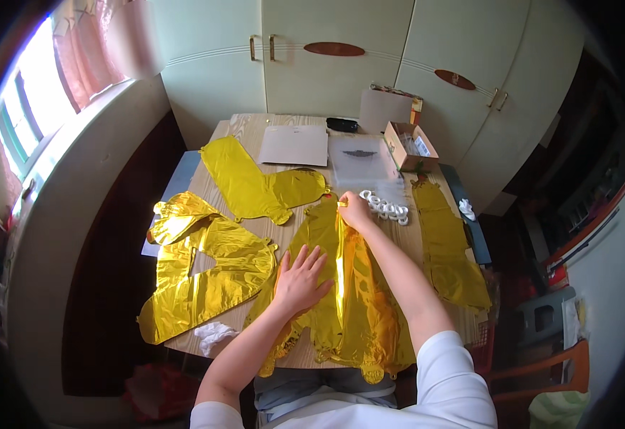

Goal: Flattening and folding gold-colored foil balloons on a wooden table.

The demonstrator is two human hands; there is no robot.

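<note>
A flat gold foil balloon (348,307) lies in front of me, its lower end reaching past the table's near edge. My left hand (302,280) rests on its left part with the fingers spread. At its far end, my right hand (355,211) pinches the foil's edge, and a fold runs down from there. Another gold foil balloon (219,264), bent and creased, lies to the left. Beyond it is an angled gold foil balloon (237,175). A long gold foil piece (444,243) lies along the right side. White looped links (387,207) sit just right of my right hand.
The wooden table (244,125) carries a pale flat board (294,146), a clear plastic sheet (362,161), a black case (342,125) and an open cardboard box (412,150) at the back. Crumpled white tissue (214,334) lies near front left. Cabinets (334,79) stand behind; a chair (548,372) is at right.
</note>
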